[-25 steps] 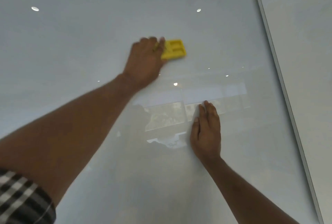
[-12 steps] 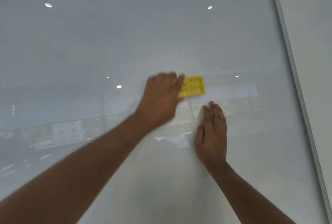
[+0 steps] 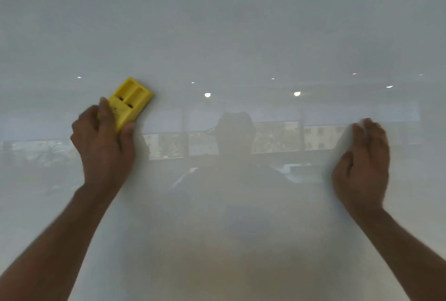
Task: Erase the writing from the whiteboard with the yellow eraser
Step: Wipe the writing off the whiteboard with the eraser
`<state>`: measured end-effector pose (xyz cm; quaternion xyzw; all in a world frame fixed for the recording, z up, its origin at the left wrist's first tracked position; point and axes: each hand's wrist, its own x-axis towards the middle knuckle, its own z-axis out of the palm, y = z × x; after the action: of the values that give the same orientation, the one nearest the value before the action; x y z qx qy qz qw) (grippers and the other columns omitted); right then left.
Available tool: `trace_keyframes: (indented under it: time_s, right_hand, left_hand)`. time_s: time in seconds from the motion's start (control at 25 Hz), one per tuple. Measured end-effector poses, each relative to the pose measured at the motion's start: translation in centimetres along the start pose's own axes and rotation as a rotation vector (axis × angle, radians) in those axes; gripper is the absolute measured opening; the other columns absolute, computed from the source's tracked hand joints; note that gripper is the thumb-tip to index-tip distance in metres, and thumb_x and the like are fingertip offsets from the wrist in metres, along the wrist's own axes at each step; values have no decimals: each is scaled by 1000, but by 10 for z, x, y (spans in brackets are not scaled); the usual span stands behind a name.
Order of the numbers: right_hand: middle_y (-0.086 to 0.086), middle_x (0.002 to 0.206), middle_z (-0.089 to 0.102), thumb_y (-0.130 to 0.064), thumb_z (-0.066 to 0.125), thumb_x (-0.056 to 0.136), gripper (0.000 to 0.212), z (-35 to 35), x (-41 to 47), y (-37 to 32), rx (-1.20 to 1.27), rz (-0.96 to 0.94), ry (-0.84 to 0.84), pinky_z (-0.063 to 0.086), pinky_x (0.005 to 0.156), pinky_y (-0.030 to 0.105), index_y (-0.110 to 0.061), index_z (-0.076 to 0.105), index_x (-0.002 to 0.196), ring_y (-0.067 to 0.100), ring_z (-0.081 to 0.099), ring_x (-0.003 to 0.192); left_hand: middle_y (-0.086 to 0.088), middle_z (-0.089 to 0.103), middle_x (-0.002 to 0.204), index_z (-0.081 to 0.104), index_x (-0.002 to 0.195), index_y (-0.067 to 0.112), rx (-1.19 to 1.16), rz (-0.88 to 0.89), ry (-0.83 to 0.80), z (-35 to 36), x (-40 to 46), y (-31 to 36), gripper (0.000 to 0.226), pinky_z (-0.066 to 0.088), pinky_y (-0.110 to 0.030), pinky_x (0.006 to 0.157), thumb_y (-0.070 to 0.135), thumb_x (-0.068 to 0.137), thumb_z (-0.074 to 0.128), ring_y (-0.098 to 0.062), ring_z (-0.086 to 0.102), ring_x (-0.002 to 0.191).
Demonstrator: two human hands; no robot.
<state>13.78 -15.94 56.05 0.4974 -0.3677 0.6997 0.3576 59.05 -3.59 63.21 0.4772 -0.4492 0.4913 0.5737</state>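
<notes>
A glossy whiteboard [image 3: 241, 35] fills the whole view, and I see no writing on it. My left hand [image 3: 103, 146] grips the lower end of the yellow eraser [image 3: 130, 100], which is pressed to the board at mid-left and tilted up to the right. My right hand [image 3: 362, 163] rests flat against the board at mid-right, fingers together and pointing up, holding nothing. The picture is slightly blurred.
The board mirrors ceiling lights [image 3: 207, 94], a row of windows [image 3: 277, 139] and the dim outline of a person [image 3: 234, 146] at the centre. No board frame or edge is in view.
The view has swung left, so the board's right frame is out of sight. The eraser and my left hand have moved down and to the left. My hands are now far apart.
</notes>
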Motion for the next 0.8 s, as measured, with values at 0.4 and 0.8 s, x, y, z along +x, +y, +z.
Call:
trace_keyframes:
  time_s: [0.4,0.8]
  right_hand:
    - [25,161,38,0,33,98,56,4,-2,8,1,20,-33,23,130,46,-4,39,154,41,31,152]
    - [28,161,36,1,31,101,54,-1,-3,1,6,31,-80,24,128,54,2,36,155,47,30,151]
  left_hand:
    - [-13,57,119,56,129,11,-257,568,-377,-30,-239,60,33,51,-48,86,20,98,58,-35,57,102]
    - [-33,52,132,43,147,-3,-52,-37,-77,-19,-60,-13,60,39,-48,95,24,96,59,-42,47,117]
